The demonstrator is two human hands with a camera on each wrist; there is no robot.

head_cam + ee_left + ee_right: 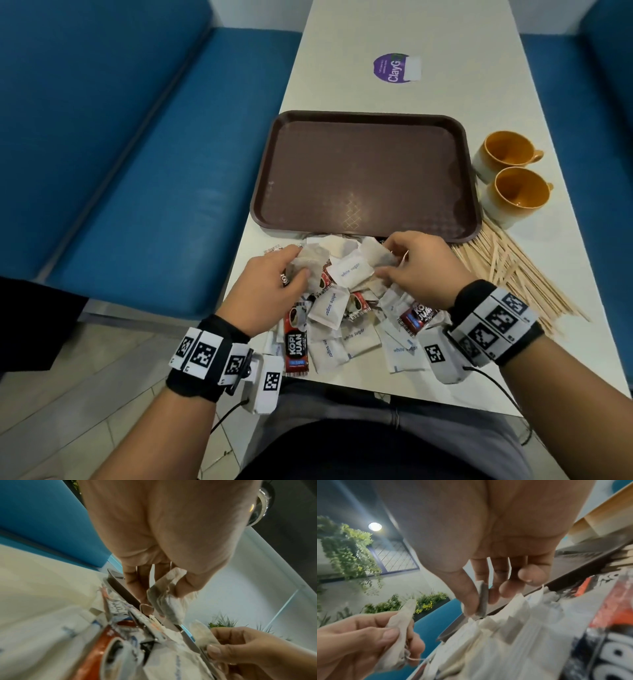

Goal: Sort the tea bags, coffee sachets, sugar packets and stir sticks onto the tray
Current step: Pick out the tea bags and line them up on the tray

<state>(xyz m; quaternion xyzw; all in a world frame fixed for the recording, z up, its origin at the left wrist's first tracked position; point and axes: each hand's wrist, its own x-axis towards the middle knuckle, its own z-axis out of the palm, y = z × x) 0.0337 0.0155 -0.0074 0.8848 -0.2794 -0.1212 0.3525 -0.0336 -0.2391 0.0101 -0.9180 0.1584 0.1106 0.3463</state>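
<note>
A pile of white sugar packets [352,272], red coffee sachets [296,342] and tea bags lies on the table just in front of the brown tray [366,171]. My left hand [274,284] pinches one tea bag [311,262] above the pile's left side; the same tea bag [168,601] hangs from its fingers in the left wrist view. My right hand [414,267] pinches another tea bag [375,255] between thumb and fingers over the pile's right side, seen edge-on as a grey tea bag [482,599]. Wooden stir sticks [510,274] lie fanned out to the right.
Two orange cups [507,150] [519,193] stand right of the tray. A purple sticker [394,66] lies on the far table. Blue bench seats [137,171] run along both sides. The table's near edge is at my lap.
</note>
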